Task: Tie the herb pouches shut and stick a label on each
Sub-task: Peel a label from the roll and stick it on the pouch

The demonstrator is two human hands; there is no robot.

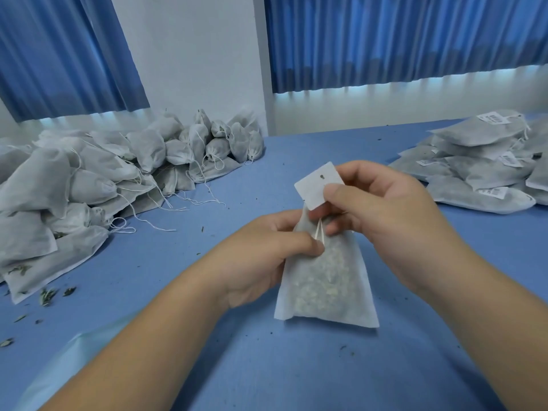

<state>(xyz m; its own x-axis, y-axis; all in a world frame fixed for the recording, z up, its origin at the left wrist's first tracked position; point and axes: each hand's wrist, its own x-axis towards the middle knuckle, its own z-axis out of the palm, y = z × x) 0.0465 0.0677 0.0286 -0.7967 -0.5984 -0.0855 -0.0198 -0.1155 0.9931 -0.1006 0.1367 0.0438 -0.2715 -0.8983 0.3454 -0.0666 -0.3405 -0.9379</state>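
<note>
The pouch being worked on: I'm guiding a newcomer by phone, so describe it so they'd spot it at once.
On the blue table, a heap of pouches sits left and a labelled stack right. Between them, the left hand grips one pouch at its neck while the right hand pinches a white label above it. Only this pouch is apart from both piles.

Blue table (296, 366) bears pouch heaps (89, 179), perhaps herb crumbs (47, 295).

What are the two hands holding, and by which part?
The left hand grips the herb pouch at its gathered neck; the right hand pinches a white label by its lower right corner.
</note>
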